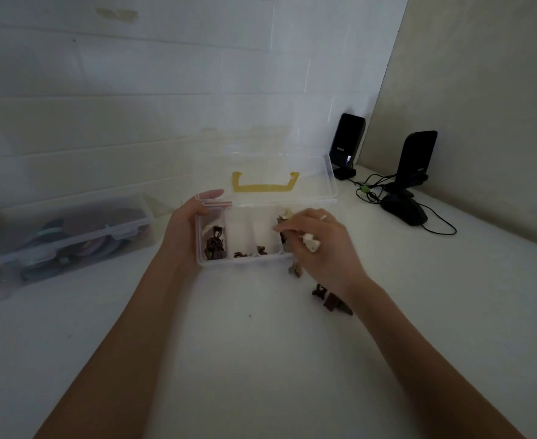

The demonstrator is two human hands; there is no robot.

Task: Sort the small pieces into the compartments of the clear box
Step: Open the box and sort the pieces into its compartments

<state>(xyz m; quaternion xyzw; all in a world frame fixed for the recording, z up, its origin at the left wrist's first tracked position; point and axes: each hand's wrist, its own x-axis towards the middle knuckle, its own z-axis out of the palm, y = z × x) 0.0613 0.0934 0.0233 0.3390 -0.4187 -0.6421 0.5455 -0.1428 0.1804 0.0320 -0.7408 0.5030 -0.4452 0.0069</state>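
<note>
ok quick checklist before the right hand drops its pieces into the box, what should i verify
1. Lid open and tipped back, clear of the compartments: ok.
2. Left hand steadying the clear box at its left wall: ok.
3. Right hand over the rightmost compartment: ok.
4. Its grip closed on pale pieces: ok; how many, cannot tell.
5. Those pieces match what already lies under the hand: cannot tell, hidden.
6. All loose pieces gathered: not ok, brown pieces remain on the table.
</note>
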